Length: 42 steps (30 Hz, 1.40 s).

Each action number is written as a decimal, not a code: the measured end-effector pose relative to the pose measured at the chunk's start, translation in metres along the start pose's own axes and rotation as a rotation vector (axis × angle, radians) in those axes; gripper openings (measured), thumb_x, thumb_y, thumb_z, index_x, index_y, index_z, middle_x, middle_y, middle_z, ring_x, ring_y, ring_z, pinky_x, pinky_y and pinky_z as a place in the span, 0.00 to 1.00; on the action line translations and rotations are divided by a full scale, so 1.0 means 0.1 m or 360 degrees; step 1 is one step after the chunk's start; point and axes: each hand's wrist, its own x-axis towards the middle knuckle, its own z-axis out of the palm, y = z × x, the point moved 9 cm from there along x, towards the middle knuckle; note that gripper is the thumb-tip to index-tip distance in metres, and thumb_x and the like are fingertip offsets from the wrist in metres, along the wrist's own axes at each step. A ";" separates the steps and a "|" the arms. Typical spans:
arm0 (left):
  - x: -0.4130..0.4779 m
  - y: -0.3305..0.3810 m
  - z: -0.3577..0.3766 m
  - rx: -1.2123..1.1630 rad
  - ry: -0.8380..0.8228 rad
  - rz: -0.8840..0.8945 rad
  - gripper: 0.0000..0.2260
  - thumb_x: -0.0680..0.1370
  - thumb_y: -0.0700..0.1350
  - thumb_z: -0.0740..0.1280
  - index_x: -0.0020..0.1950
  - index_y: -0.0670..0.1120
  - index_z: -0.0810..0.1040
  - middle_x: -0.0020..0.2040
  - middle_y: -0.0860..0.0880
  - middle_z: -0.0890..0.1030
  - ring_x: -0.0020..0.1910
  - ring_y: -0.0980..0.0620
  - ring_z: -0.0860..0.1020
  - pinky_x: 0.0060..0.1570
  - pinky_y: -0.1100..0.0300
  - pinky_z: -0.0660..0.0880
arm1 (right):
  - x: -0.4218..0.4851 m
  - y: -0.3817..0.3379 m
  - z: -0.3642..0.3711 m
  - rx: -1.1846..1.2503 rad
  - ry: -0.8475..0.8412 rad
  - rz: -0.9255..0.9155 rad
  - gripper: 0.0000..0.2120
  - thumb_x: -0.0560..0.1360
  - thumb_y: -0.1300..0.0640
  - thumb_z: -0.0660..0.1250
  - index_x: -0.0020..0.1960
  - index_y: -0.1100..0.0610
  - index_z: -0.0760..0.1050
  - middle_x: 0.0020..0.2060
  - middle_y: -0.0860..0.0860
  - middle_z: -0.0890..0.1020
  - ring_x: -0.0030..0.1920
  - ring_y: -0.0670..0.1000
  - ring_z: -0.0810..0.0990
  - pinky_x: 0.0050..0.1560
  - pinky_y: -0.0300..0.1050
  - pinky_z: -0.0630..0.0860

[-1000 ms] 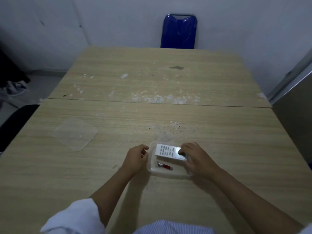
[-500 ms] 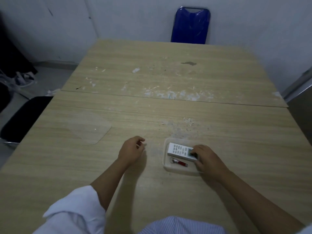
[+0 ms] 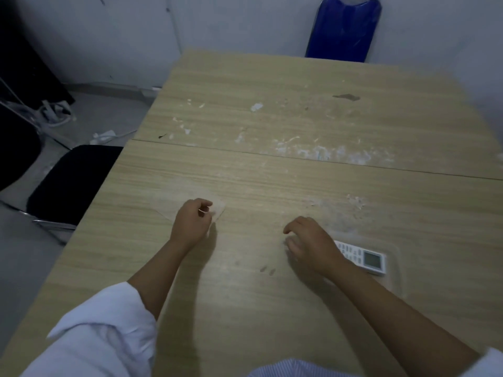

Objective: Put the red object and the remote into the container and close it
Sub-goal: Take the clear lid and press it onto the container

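Note:
The clear container [image 3: 398, 263] sits on the table at the right, with the white remote [image 3: 363, 257] lying in it. My right forearm hides the red object. Hovering at the container's left end is my right hand [image 3: 310, 244], fingers loosely spread and holding nothing. The transparent flat lid [image 3: 174, 204] lies on the table to the left. My left hand [image 3: 192, 224] is on the lid, fingers curled and pinching its right corner.
The wooden table [image 3: 272, 110] has white scuff marks and a seam across its middle. A blue chair [image 3: 343, 28] stands at the far end. A black chair [image 3: 68, 183] stands by the table's left edge, with cables on the floor beyond.
My left hand moved left from the container to the lid and closed on its corner. My right hand let go of the remote, which now lies in the container. The view swung left.

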 end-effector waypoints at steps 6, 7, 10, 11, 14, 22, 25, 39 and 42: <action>0.37 -0.52 -0.41 0.0331 0.0041 -0.0039 0.20 0.71 0.41 0.70 0.62 0.41 0.75 0.62 0.37 0.75 0.63 0.38 0.71 0.64 0.50 0.66 | 0.47 -0.43 0.63 -0.0143 -0.0280 0.0009 0.19 0.74 0.54 0.63 0.63 0.59 0.70 0.64 0.59 0.73 0.64 0.60 0.69 0.62 0.51 0.70; 0.41 -0.60 -0.45 0.0348 0.0044 -0.0095 0.23 0.70 0.43 0.71 0.64 0.41 0.73 0.64 0.36 0.72 0.65 0.37 0.69 0.65 0.48 0.66 | 0.52 -0.45 0.69 -0.0163 -0.0291 0.0041 0.22 0.74 0.52 0.62 0.66 0.59 0.68 0.67 0.60 0.69 0.67 0.59 0.66 0.67 0.52 0.67; 0.56 -0.79 -0.51 0.0470 -0.0017 -0.0220 0.33 0.68 0.51 0.74 0.68 0.40 0.67 0.69 0.35 0.67 0.68 0.35 0.65 0.68 0.44 0.65 | 0.60 -0.43 0.84 -0.0192 -0.0317 0.0167 0.28 0.76 0.47 0.60 0.73 0.56 0.60 0.76 0.59 0.57 0.76 0.58 0.54 0.77 0.54 0.54; 0.60 -0.83 -0.51 0.0524 -0.0059 -0.0235 0.35 0.67 0.54 0.74 0.69 0.41 0.66 0.69 0.35 0.67 0.69 0.35 0.65 0.67 0.43 0.65 | 0.61 -0.42 0.87 -0.0212 -0.0322 0.0192 0.29 0.77 0.47 0.59 0.74 0.56 0.59 0.77 0.58 0.55 0.77 0.58 0.52 0.77 0.54 0.51; 0.65 -0.90 -0.50 0.0626 -0.0092 -0.0231 0.33 0.65 0.57 0.73 0.65 0.44 0.68 0.67 0.37 0.68 0.66 0.35 0.66 0.63 0.40 0.67 | 0.60 -0.39 0.94 -0.0235 -0.0319 0.0230 0.29 0.77 0.45 0.58 0.75 0.55 0.57 0.78 0.57 0.53 0.77 0.57 0.50 0.78 0.54 0.48; 0.63 -0.85 -0.46 0.0446 -0.0095 -0.0308 0.37 0.60 0.57 0.78 0.63 0.42 0.71 0.61 0.36 0.72 0.61 0.35 0.71 0.60 0.44 0.72 | 0.60 -0.39 0.92 -0.0159 -0.0287 0.0233 0.28 0.77 0.47 0.58 0.74 0.56 0.59 0.77 0.58 0.55 0.77 0.57 0.52 0.77 0.53 0.50; 0.58 -0.72 -0.34 0.0125 -0.0131 -0.0262 0.27 0.64 0.47 0.78 0.60 0.39 0.76 0.56 0.36 0.79 0.54 0.38 0.78 0.54 0.53 0.75 | 0.54 -0.38 0.80 -0.0065 -0.0156 0.0280 0.25 0.77 0.49 0.59 0.71 0.56 0.63 0.74 0.58 0.62 0.73 0.57 0.60 0.74 0.52 0.60; -0.19 1.13 0.26 -0.0821 -0.0332 0.0133 0.11 0.76 0.35 0.63 0.43 0.52 0.75 0.39 0.48 0.78 0.31 0.60 0.78 0.35 0.69 0.74 | -0.12 0.52 -0.34 0.0719 0.0518 0.0852 0.20 0.81 0.49 0.53 0.66 0.59 0.70 0.62 0.61 0.75 0.62 0.59 0.74 0.61 0.47 0.69; -0.38 1.57 0.47 -0.0881 -0.0346 0.0301 0.11 0.75 0.34 0.65 0.42 0.51 0.75 0.40 0.46 0.79 0.38 0.54 0.78 0.44 0.63 0.73 | -0.42 0.94 -0.70 0.0993 0.0723 0.1089 0.18 0.80 0.46 0.52 0.54 0.59 0.72 0.44 0.59 0.78 0.44 0.61 0.81 0.48 0.55 0.80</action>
